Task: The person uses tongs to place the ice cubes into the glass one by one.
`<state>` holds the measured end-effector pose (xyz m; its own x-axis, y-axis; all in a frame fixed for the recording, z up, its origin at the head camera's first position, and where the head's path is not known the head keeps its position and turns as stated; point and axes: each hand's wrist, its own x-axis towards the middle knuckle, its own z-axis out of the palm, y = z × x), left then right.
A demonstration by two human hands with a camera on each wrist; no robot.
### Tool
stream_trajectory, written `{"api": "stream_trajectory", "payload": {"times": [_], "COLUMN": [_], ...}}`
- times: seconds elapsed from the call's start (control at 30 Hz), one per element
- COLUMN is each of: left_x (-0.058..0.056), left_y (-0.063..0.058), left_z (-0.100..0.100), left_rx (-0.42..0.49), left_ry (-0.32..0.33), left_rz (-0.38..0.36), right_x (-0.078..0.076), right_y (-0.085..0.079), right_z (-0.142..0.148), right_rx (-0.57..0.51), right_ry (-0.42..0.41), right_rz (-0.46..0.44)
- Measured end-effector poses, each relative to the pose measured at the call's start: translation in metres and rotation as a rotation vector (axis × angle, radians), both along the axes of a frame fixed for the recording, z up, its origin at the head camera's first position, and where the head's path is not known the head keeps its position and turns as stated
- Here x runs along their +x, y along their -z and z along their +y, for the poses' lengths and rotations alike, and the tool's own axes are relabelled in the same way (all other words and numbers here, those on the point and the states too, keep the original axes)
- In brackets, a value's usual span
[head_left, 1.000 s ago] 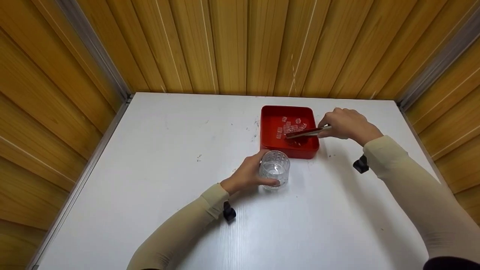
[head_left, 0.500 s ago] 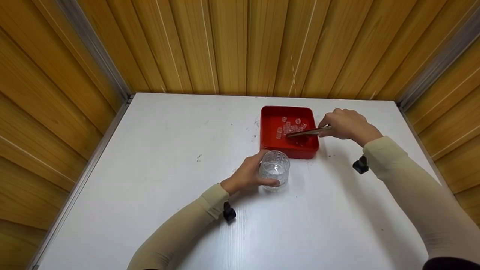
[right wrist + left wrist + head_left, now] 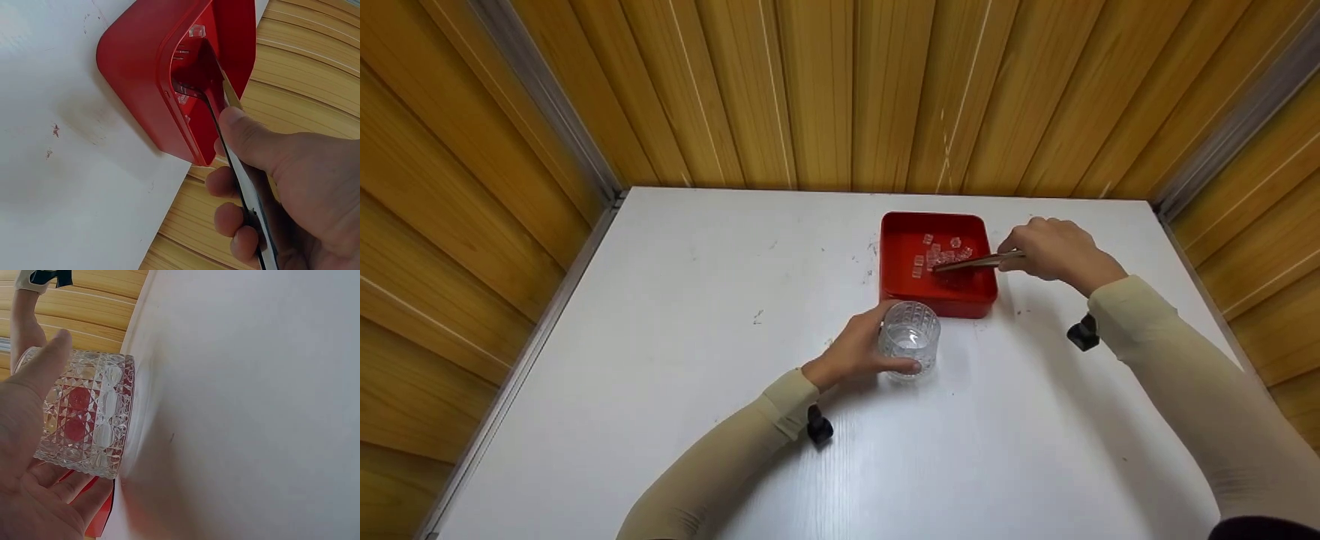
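My left hand grips a clear cut-glass tumbler that stands on the table, its thumb on the near side and its fingers around the far side. In the left wrist view the glass shows its faceted pattern. My right hand holds metal tongs, their tips down inside a red square tray. Several clear cubes, like ice, lie on the tray's floor by the tips. From the right wrist view the tongs reach over the tray's rim; whether a cube sits between their tips, I cannot tell.
The white table carries the tray, which stands just behind the glass. Yellow wood-look panels rise along the back and both sides. A few dark marks show on the tabletop.
The two arms of the tongs have drawn closer together in my right hand, with the tips staying among the cubes. My left hand and the glass have not visibly moved.
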<state>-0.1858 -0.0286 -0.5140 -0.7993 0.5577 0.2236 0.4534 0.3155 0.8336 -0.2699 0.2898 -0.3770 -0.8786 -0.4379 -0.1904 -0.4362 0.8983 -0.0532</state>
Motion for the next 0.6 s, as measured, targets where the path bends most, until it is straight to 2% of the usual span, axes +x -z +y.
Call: {"api": "stream_trajectory", "payload": {"times": [0.27,0.6], "left_x": [0.001,0.001], "left_y": [0.0,-0.001], "left_z": [0.002,0.002], "left_rx": [-0.005,-0.038], "left_ry": [-0.004,-0.004], "left_rz": [0.001,0.052], "right_x": [0.005,0.015], "right_y": [-0.008,-0.02], "right_z": [0.006,0.014], "right_rx": [-0.037,-0.083], "right_ry": [0.003,0.017], "right_rz": [0.05,0.076]}}
